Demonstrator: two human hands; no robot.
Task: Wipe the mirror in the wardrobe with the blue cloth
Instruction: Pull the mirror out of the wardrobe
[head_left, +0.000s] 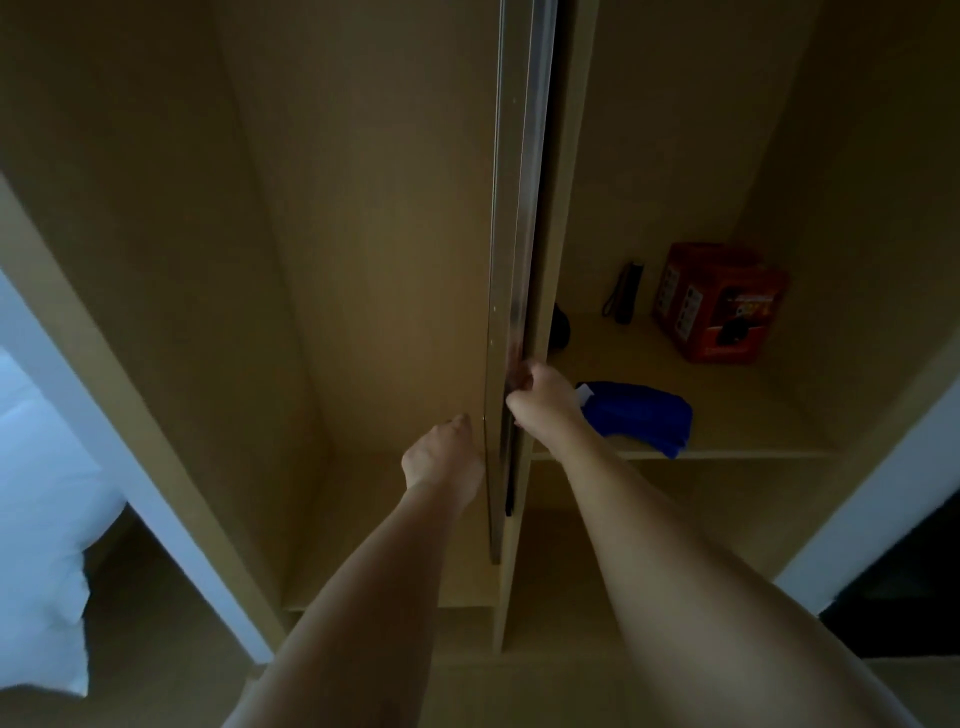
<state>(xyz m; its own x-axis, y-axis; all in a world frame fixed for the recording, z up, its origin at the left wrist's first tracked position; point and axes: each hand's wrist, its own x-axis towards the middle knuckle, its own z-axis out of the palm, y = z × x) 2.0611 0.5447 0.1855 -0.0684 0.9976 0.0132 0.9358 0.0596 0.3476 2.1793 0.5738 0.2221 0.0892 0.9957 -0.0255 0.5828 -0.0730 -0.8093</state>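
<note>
A tall narrow mirror panel (514, 249) stands edge-on in the middle of the open wooden wardrobe, only its thin reflective strip showing. My right hand (540, 400) is closed around the panel's front edge from the right side. My left hand (441, 460) rests against the panel's left face, fingers curled at its edge. The folded blue cloth (639, 415) lies on the right compartment's shelf (737, 421), just behind my right wrist, untouched by either hand.
A red box (719, 304) and a small black flashlight (626, 293) sit further back on the same shelf. A dark round object (560, 325) shows beside the panel. The left compartment (332, 260) is tall and bare. White bedding (41, 493) lies at far left.
</note>
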